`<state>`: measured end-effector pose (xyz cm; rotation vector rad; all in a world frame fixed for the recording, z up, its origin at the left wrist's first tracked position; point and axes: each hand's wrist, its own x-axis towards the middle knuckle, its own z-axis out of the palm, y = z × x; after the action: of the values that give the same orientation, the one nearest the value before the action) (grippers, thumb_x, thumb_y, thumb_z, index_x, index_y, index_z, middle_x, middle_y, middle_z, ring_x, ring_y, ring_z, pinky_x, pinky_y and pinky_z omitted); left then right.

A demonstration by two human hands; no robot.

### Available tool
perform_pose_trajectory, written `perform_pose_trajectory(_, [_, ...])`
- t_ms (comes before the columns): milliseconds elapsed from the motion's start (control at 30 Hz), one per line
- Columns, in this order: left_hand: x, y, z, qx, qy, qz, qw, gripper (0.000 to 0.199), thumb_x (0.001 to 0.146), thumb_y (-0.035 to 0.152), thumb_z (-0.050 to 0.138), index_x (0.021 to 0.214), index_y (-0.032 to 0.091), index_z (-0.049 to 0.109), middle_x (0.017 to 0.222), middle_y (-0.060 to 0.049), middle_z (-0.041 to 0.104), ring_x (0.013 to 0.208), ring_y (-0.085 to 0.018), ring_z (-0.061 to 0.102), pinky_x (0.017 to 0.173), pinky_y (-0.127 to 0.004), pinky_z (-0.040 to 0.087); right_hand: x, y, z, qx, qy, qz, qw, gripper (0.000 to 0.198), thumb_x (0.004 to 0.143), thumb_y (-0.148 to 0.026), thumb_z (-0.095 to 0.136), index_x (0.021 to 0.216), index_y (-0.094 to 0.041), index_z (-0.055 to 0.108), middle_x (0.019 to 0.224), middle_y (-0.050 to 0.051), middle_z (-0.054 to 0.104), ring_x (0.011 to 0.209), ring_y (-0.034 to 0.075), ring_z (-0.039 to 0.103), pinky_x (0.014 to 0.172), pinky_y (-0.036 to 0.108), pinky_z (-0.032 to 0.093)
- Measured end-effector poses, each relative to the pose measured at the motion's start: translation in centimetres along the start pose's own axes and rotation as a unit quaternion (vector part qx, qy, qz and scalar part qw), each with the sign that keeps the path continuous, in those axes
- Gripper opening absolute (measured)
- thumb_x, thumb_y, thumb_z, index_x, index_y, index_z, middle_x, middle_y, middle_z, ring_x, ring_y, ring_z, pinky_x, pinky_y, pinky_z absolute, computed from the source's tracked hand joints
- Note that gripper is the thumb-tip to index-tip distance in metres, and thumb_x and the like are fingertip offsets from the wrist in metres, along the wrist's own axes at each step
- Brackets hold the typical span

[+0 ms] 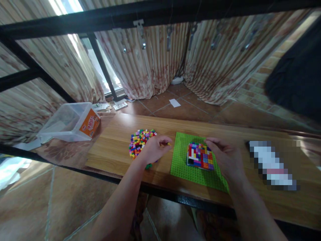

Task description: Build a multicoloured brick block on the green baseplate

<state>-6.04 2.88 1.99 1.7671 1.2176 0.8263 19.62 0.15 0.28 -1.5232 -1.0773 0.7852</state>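
Just right of a pile of small multicoloured toy bricks (136,144), my left hand (156,147) is closed, pinching a small yellow brick (168,144) between its fingertips. A green studded baseplate (179,160) lies on the table to the right of it. Standing on that baseplate is a block built of many coloured bricks (200,155). My right hand (227,157) is over the baseplate's right side, with thumb and forefinger closed together at the block's far right corner. What those fingertips hold, if anything, is too small to make out.
A wooden table (112,150) carries the bricks. To the left stands a clear plastic bin (70,120) with an orange label. A blurred-out flat object (272,165) lies at the right. A black metal bar (160,15) crosses above, with clips hanging below it.
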Motion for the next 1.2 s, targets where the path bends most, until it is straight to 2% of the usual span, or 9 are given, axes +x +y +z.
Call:
perform_pose_trajectory(33, [0.1,0.1,0.3,-0.080,0.005,-0.019,0.997,0.015,0.077,0.017,0.070,0.091,0.015,0.075,0.089,-0.004,0.074,0.081,-0.014,0.065,0.082,-0.028,0.051,-0.2,-0.3,0.0,-0.008,0.003,-0.016,1.000,0.024,0.073,-0.044,0.074,0.086,-0.023,0.077,0.088,0.005,0.078,0.082,0.023,0.071,0.080,0.040,0.057])
perform_pose_trajectory(100, [0.2,0.3,1.1,-0.235,0.006,-0.068,0.970,0.020,0.073,0.021,0.076,0.091,0.014,0.075,0.088,-0.003,0.074,0.079,-0.013,0.066,0.080,-0.027,0.052,-0.8,-0.9,0.1,-0.037,0.007,-0.066,0.997,0.023,0.077,-0.044,0.071,0.086,-0.025,0.077,0.092,0.005,0.078,0.088,0.025,0.070,0.087,0.043,0.055])
perform_pose_trajectory(200, [0.3,1.0,2.5,-0.414,-0.014,-0.143,0.899,0.028,0.069,0.025,0.083,0.093,0.014,0.074,0.084,-0.003,0.075,0.077,-0.013,0.069,0.081,-0.028,0.053,-1.7,-1.7,0.3,-0.074,-0.013,-0.151,0.986,0.020,0.084,-0.044,0.067,0.090,-0.028,0.077,0.098,0.004,0.076,0.096,0.025,0.069,0.092,0.044,0.053])
perform_pose_trajectory(300, [0.4,1.8,3.8,-0.514,-0.038,-0.190,0.836,0.025,0.071,0.023,0.083,0.091,0.013,0.074,0.083,-0.005,0.076,0.079,-0.014,0.072,0.085,-0.029,0.054,-2.4,-2.1,0.8,-0.077,-0.073,-0.196,0.975,0.019,0.088,-0.041,0.064,0.095,-0.029,0.077,0.102,0.004,0.075,0.099,0.023,0.067,0.092,0.041,0.052])
perform_pose_trajectory(433, [0.5,2.5,5.1,-0.572,-0.052,-0.207,0.792,0.018,0.074,0.018,0.080,0.089,0.011,0.074,0.082,-0.005,0.076,0.077,-0.014,0.072,0.083,-0.028,0.056,-2.8,-2.3,1.4,-0.087,-0.123,-0.228,0.962,0.019,0.089,-0.037,0.065,0.101,-0.028,0.076,0.107,0.005,0.073,0.103,0.022,0.065,0.095,0.041,0.050])
perform_pose_trajectory(533, [0.6,2.7,5.8,-0.577,-0.049,-0.200,0.791,0.018,0.075,0.018,0.079,0.091,0.011,0.074,0.082,-0.006,0.076,0.075,-0.013,0.072,0.081,-0.027,0.056,-2.8,-2.1,1.6,-0.109,-0.121,-0.228,0.960,0.019,0.088,-0.037,0.066,0.101,-0.028,0.076,0.105,0.005,0.073,0.103,0.023,0.065,0.094,0.042,0.051])
perform_pose_trajectory(833, [0.7,2.8,6.4,-0.534,-0.039,-0.184,0.824,0.030,0.066,0.022,0.087,0.091,0.011,0.075,0.079,-0.004,0.075,0.070,-0.012,0.070,0.078,-0.028,0.056,-3.1,-2.1,1.7,-0.150,-0.085,-0.260,0.950,0.013,0.087,-0.030,0.065,0.095,-0.029,0.075,0.095,0.004,0.074,0.095,0.024,0.065,0.087,0.041,0.052])
perform_pose_trajectory(1033, [0.9,3.0,6.2,-0.515,-0.018,-0.192,0.835,0.037,0.058,0.026,0.092,0.088,0.013,0.077,0.077,-0.003,0.076,0.068,-0.011,0.069,0.069,-0.023,0.056,-3.1,-2.2,2.1,-0.131,-0.073,-0.264,0.953,0.010,0.086,-0.025,0.065,0.092,-0.027,0.073,0.094,0.004,0.073,0.093,0.022,0.066,0.086,0.038,0.052])
perform_pose_trajectory(1200, [1.1,3.1,6.4,-0.495,-0.013,-0.206,0.844,0.037,0.057,0.029,0.093,0.087,0.013,0.077,0.075,-0.004,0.076,0.067,-0.011,0.069,0.067,-0.021,0.056,-3.0,-2.5,2.2,-0.123,-0.060,-0.246,0.960,0.008,0.087,-0.022,0.064,0.085,-0.026,0.071,0.089,0.004,0.073,0.090,0.021,0.065,0.084,0.037,0.051])
